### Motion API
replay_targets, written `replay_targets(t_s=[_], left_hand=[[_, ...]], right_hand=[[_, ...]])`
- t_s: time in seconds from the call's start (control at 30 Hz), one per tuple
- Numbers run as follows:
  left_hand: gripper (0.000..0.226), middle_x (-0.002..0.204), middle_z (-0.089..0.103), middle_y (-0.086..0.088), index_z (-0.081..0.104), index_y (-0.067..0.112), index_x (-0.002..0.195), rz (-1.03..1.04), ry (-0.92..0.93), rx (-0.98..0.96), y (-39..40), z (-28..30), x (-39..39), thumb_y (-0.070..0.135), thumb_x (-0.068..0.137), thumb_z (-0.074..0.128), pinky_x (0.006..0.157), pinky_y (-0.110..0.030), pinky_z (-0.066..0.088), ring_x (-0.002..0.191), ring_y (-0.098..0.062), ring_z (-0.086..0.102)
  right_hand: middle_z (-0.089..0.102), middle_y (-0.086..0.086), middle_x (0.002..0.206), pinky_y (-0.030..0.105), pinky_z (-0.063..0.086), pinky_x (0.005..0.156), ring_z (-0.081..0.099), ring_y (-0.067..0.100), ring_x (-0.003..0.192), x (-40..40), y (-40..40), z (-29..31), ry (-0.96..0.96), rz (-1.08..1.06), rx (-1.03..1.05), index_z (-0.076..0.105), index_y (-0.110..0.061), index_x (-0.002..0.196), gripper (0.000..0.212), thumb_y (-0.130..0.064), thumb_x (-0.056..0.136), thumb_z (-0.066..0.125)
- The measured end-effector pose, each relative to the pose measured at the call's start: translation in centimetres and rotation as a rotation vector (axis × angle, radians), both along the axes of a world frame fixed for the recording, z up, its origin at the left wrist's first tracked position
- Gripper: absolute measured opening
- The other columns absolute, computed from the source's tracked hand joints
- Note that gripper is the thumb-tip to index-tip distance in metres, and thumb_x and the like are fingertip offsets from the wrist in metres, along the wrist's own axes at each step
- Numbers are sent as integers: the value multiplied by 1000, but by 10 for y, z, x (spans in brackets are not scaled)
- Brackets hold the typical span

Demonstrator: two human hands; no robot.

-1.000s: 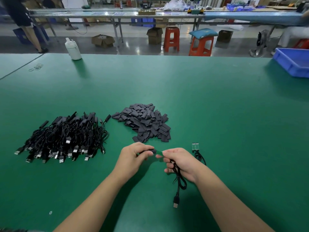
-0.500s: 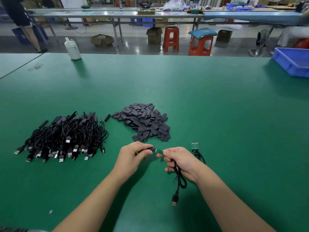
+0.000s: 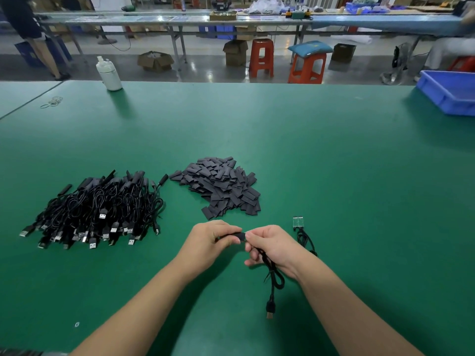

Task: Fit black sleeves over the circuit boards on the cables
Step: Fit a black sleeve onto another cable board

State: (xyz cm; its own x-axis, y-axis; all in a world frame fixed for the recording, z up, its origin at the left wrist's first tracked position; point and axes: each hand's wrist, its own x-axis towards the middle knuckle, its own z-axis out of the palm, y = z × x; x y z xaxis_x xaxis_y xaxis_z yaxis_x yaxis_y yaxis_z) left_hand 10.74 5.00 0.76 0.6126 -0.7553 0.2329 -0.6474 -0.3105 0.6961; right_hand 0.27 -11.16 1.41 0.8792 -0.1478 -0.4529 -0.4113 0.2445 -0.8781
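Pinching black sleeve (image 3: 232, 237), left hand (image 3: 210, 240); right hand (image 3: 270, 246) at 3 o'clock grips cable (image 3: 273, 276) above table (image 3: 334, 176).

Open green table (image 3: 334, 176) across centre and right of frame. Obstacles: cable heap (image 3: 100, 211) at left, sleeve pile (image 3: 221, 186) at centre, a narrow gap between them; loose circuit board (image 3: 298, 222) lower centre-right; blue bin (image 3: 452, 92) upper right; white bottle (image 3: 109, 73) upper left.

Green table (image 3: 321, 163): cables (image 3: 97, 214), sleeves (image 3: 221, 186)
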Motion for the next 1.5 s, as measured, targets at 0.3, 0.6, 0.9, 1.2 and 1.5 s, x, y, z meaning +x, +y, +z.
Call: replay_targets(t_s=[0.3,0.6,0.9,1.2,1.5], left_hand=[[9,86,70,8,74,20,96,-7,-482,27,4,2,-9,18,88,71,56,-29,53,72,-16,66],[32,111,68,-1,67,18,125,-87,-309,217,0,-3,-8,33,99,57,81,-36,52,94,-25,66],[17,97,70,0,73,14,108,-126,-359,145,1,-4,-14,19,94,65,67,-34,56,78,-23,67],[27,112,59,-1,60,20,125,-131,-353,363,-3,-16,-11,24,100,49,80,-39,49,92,-26,62],[54,124,50,-1,51,16,130,-126,-427,352,-8,-20,-13,-4,80,57,64,-32,46,79,-25,60]], right_hand=[[72,4,84,36,54,89,60,11,74,2,-2,1,-72,42,-380,76,-13,106,19,-18,99,59],[71,-12,72,29,55,83,65,-1,72,6,-11,-2,-55,123,-609,63,-23,127,35,-13,94,66],[76,-10,77,37,53,96,73,4,84,6,-15,-7,15,115,-629,67,-31,106,18,-20,92,71],[69,8,123,14,50,93,71,0,94,5,-6,-21,-2,108,-530,53,-5,140,42,-4,98,58],[71,2,120,31,50,103,70,2,99,9,-2,-23,-29,34,-566,56,-13,139,41,-8,99,57]])
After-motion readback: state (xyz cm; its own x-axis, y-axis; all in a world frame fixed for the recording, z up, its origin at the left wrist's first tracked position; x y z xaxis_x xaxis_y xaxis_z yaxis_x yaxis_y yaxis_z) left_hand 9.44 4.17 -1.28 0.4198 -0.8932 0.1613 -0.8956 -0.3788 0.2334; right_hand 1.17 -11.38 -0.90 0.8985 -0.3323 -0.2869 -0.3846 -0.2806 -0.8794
